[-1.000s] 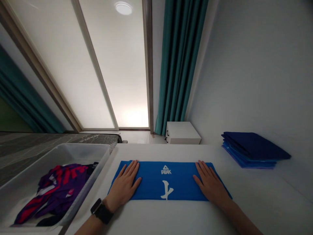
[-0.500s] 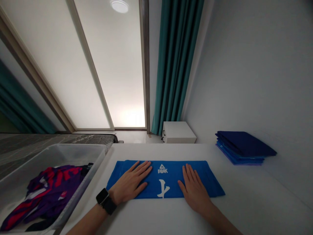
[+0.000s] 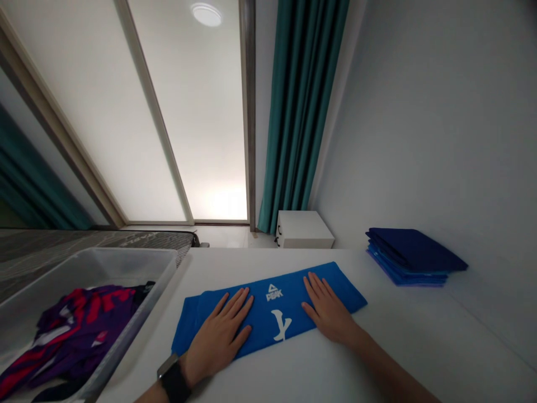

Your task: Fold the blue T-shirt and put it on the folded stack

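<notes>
A folded blue shirt (image 3: pixel 262 319) with a white PEAK logo and a white character lies flat on the white table (image 3: pixel 319 375). It sits at a slant, its right end farther from me. My left hand (image 3: pixel 222 333), with a black watch (image 3: pixel 173 378) on the wrist, rests palm down on the left part, fingers stretched out. On the right part lies my right hand (image 3: pixel 329 308), also flat with its fingers extended. Neither hand grips the cloth; what is under the palms is hidden.
A translucent plastic bin (image 3: pixel 161 280) at the left holds purple and red clothing (image 3: pixel 84 330). A stack of folded blue garments (image 3: pixel 413 252) stands at the right by the wall. Beyond the table's far edge are a white cabinet (image 3: pixel 304 226) and a teal curtain (image 3: pixel 300 123).
The folded shirt has turned counter-clockwise under my hands: its right end has moved away from me, its left end nearer. My left hand has come closer, my right hand slightly farther out.
</notes>
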`<state>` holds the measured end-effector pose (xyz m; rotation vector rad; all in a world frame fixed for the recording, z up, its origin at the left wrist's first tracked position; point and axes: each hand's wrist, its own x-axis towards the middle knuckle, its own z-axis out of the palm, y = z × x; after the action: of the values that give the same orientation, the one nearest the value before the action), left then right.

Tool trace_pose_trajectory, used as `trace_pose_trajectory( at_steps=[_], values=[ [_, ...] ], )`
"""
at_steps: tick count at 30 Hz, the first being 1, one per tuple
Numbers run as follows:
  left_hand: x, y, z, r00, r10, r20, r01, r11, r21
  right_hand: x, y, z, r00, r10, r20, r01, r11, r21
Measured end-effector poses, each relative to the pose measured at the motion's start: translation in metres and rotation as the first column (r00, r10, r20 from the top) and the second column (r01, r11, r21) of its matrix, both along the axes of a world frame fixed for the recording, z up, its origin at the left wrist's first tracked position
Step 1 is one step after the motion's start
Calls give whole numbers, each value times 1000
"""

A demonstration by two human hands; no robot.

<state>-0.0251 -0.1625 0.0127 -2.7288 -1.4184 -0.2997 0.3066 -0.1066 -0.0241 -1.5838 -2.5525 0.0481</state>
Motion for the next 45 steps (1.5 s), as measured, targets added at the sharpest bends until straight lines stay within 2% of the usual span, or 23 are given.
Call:
trace_pose_trajectory(
  at_steps=[4,8,10,12,15,18,21,29,34,37,40,42,45],
  values=[
    [4,-9,-2,999,49,-10,-49,998,-34,4,11,6,998,61,10,-60,997,-42],
    [3,-5,6,999,28,-18,-30,997,-77,-2,9,15,1000,18,-9,-19,996,-92],
    [1,1,15,999,-49,-15,47,993,-113,-13,4,20,998,-52,-18,50,991,-124],
    [-2,10,27,983,-181,-7,177,969,-170,-29,-2,25,988,-156,-14,151,975,-162],
    [-6,25,44,918,-396,25,389,884,-259,-56,-13,32,959,-283,1,278,942,-190],
    [-11,36,52,857,-511,64,503,804,-316,-78,-19,34,948,-318,1,313,933,-177],
    [-15,37,50,858,-507,80,501,793,-346,-85,-19,30,950,-313,9,311,940,-139],
    [-9,12,42,918,-391,64,389,855,-343,-72,0,13,988,-153,9,153,988,-19],
    [-1,-4,32,945,-317,80,326,890,-318,-64,14,14,1000,-13,24,13,1000,2],
    [0,-5,33,950,-305,69,310,888,-341,-62,16,18,1000,23,21,-23,1000,-17],
    [-5,6,43,926,-372,62,368,858,-359,-63,14,22,1000,-9,2,9,998,-63],
    [-9,16,51,899,-434,52,422,829,-366,-66,11,24,994,-105,-20,102,989,-107],
    [-15,28,57,883,-467,49,450,811,-372,-73,6,28,958,-282,-48,272,951,-148]
  ],
)
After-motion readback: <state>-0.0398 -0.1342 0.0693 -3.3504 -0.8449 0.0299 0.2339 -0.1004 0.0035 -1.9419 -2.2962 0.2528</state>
